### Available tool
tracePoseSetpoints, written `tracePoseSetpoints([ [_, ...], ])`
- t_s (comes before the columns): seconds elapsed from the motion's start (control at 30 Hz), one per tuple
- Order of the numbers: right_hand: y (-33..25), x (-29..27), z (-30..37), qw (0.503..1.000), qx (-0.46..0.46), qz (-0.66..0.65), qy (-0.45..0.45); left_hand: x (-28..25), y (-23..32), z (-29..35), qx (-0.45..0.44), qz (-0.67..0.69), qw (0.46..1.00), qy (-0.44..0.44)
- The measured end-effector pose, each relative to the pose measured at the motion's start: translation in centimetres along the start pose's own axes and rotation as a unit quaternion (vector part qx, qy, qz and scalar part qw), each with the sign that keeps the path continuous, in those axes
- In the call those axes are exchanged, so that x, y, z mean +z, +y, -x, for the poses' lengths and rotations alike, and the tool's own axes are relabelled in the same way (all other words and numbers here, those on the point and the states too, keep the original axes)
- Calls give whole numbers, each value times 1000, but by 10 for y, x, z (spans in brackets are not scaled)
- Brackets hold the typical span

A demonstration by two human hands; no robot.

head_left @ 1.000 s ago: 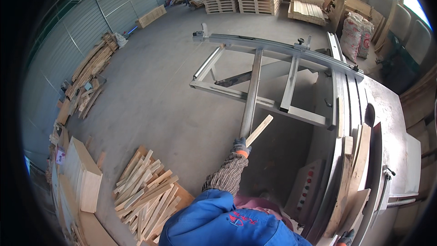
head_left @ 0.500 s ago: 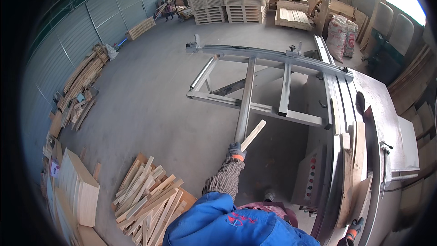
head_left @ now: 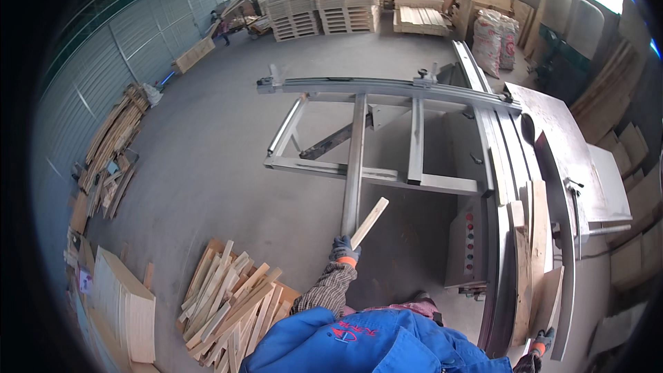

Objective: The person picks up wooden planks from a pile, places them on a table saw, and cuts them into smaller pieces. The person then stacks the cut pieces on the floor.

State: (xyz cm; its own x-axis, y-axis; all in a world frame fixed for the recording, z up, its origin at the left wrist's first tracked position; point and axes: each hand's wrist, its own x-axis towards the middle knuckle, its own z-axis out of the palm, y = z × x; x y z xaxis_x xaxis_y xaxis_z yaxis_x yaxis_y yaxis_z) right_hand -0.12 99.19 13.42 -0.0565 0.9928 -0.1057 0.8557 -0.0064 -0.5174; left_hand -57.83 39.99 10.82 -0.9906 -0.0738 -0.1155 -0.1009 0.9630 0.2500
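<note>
My left hand [head_left: 343, 250], in a dark glove with an orange cuff, is closed around one end of a short pale wood strip [head_left: 370, 222]. The strip points away from me and to the right, over the floor beside the saw's metal frame. At the lower right, my gloved right hand [head_left: 543, 340] is at the near end of a wooden board [head_left: 549, 297], its fingers closed on that end as far as I can see. Other long wood pieces [head_left: 523, 262] lie beside this board on the sliding table saw [head_left: 498, 235].
The saw's grey outrigger frame [head_left: 353, 159] extends ahead, with a fence across its far side. A pile of wood strips [head_left: 231, 297] lies at the lower left, next to stacked panels [head_left: 124, 297]. Pallets [head_left: 349, 0] and filled sacks [head_left: 487, 41] stand at the back.
The view has shifted, so the saw and frame sit farther left in the picture. My left hand still holds the strip, and my right hand stays at the board's near end.
</note>
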Motion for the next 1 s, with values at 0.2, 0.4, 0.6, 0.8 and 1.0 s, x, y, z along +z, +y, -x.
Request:
tracePoseSetpoints([
  [0.2,-10,-38,40,966,-61,-241,69,-29,-65,38,-10,33,999,39],
  [0.4,-109,-61,-44,956,-67,-281,45,-49,-27,6,-54,-33,998,20],
  [0.6,-274,1,-129,924,-12,-382,19,-47,23,-42,-99,-49,994,13],
  [0.8,-374,38,-187,907,-19,-421,-21,-44,55,-59,-127,-39,991,16],
  [1.0,-471,82,-245,896,-22,-443,-30,-32,81,-90,-145,-18,989,24],
])
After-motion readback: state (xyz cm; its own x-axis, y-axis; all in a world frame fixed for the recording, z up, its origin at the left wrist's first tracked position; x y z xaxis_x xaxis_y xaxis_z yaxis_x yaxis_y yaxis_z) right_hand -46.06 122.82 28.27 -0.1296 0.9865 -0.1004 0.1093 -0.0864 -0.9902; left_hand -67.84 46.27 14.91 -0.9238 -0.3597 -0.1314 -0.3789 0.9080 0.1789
